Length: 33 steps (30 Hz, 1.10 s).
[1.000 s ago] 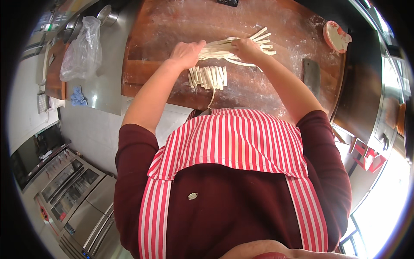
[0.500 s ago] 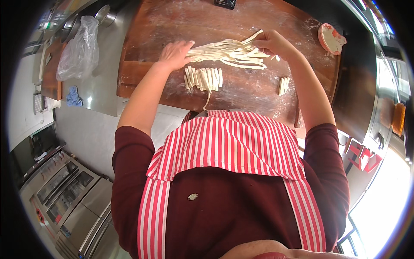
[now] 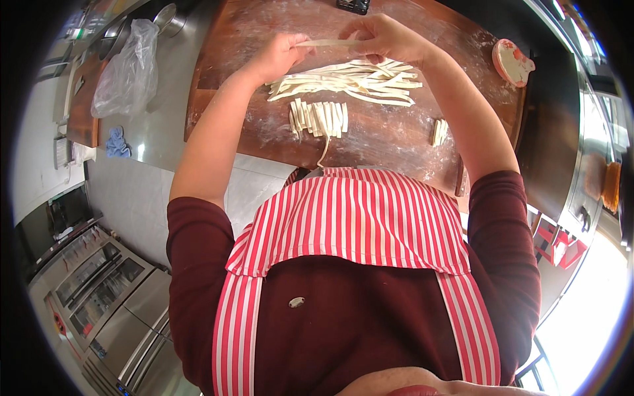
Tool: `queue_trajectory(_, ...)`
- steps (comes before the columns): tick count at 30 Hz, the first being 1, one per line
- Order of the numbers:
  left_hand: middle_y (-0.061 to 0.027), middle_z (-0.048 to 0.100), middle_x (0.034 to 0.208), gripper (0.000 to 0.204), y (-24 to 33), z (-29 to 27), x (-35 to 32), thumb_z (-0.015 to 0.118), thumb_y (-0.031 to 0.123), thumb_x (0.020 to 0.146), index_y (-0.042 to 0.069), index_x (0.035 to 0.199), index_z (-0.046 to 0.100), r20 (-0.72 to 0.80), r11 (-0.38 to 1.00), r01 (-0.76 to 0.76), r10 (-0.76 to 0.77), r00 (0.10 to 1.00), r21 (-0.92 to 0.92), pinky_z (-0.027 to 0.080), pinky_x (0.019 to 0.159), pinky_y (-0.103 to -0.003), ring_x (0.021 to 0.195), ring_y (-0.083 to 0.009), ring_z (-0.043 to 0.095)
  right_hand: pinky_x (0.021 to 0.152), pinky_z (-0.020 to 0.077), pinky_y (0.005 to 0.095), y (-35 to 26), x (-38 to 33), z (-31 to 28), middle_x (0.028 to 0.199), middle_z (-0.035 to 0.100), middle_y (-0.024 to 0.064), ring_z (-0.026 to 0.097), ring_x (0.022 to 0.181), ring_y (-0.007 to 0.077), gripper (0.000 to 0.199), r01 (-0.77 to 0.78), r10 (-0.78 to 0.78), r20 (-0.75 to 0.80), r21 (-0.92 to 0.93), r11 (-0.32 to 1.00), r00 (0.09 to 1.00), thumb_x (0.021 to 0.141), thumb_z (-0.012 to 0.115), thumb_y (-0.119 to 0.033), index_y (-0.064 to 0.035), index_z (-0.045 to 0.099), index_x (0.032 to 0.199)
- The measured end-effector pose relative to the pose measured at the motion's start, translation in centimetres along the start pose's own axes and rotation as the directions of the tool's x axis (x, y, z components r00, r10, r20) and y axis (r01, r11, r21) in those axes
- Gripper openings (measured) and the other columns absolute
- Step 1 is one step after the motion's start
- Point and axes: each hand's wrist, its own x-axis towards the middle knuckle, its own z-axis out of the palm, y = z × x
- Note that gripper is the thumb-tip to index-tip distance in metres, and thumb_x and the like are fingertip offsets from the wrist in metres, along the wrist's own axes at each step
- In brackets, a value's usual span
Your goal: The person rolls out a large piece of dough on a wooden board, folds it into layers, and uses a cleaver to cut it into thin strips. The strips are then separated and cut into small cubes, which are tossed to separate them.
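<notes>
A pale dough strip (image 3: 328, 43) is stretched between my two hands above the far part of the board. My left hand (image 3: 281, 54) pinches its left end, and my right hand (image 3: 383, 38) grips its right end. Just nearer to me lies a loose pile of long dough strips (image 3: 347, 82), spread sideways on the floury board. Closer still sits a row of short cut dough strips (image 3: 318, 119), one of them trailing toward the board's near edge. A small bunch of short strips (image 3: 440, 132) lies to the right, near my right forearm.
The wooden board (image 3: 389, 148) is dusted with flour. At its far right rests a red-and-white flat thing with a handle (image 3: 512, 63); a black object (image 3: 353, 6) stands at the far edge. Left on the metal counter are a clear plastic bag (image 3: 129, 76) and a blue cloth (image 3: 117, 142).
Both hands have moved up, away from the pile, and a single dough strip is now held taut between them. The rest of the pile stays on the board.
</notes>
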Motion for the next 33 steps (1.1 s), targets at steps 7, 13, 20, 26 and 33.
queue_trajectory(7,-0.0123,0.067,0.111,0.029,-6.2,4.2,0.1,0.063,0.022,0.09,0.009,0.116,0.062,-0.086,0.77,0.163,-0.14,0.986,0.617,0.049,0.087,-0.045,0.105,-0.034,0.063,0.074,0.0545,0.0389,10.7,1.1,3.4,0.097,0.072,0.0084,0.069,0.082,0.0253,0.027,-0.347,0.198,-0.328,-0.492,0.799,0.923,0.092,0.066,-0.028,-0.013,0.069,0.114)
queue_trajectory(13,-0.0083,0.062,0.117,0.033,-9.6,5.8,-1.8,0.067,0.021,0.087,0.013,0.119,0.062,-0.29,0.742,0.136,0.082,0.953,0.657,0.045,0.095,-0.044,0.114,-0.0294,0.056,0.088,0.0532,0.0427,10.6,-0.9,9.0,0.128,0.061,0.0072,0.061,0.114,0.027,0.028,-0.286,0.043,-0.389,-0.594,0.752,0.92,0.091,0.066,-0.022,-0.0192,0.068,0.119)
queue_trajectory(20,-0.0072,0.061,0.114,0.031,-9.0,8.8,-4.9,0.068,0.018,0.085,0.012,0.115,0.065,-0.317,0.7,-0.048,0.382,0.868,0.712,0.045,0.092,-0.043,0.108,-0.0287,0.057,0.096,0.0507,0.0387,14.1,-2.4,10.8,0.111,0.064,0.0057,0.059,0.113,0.0261,0.033,-0.091,-0.224,-0.287,-0.779,0.621,0.931,0.081,0.062,0.002,-0.0156,0.069,0.108)
queue_trajectory(26,-0.0071,0.062,0.106,0.029,-8.2,13.6,-9.9,0.067,0.028,0.086,0.015,0.112,0.068,-0.055,0.644,-0.291,0.46,0.886,0.708,0.046,0.082,-0.041,0.096,-0.026,0.061,0.091,0.0513,0.0417,16.4,-7.0,9.4,0.116,0.064,0.0086,0.06,0.111,0.0302,0.029,-0.15,-0.233,-0.452,-0.664,0.733,0.861,0.081,0.059,-0.004,-0.0137,0.069,0.106)
queue_trajectory(33,-0.0062,0.06,0.095,0.035,-8.5,19.2,-11.4,0.067,0.031,0.085,0.011,0.113,0.063,-0.179,0.648,-0.076,0.319,0.931,0.758,0.045,0.076,-0.04,0.088,-0.0262,0.06,0.077,0.0546,0.036,17.9,-21.4,3.9,0.092,0.072,0.0115,0.07,0.083,0.0268,0.017,-0.395,0.064,-0.941,-0.077,0.916,0.332,0.083,0.065,-0.01,-0.0083,0.071,0.099)
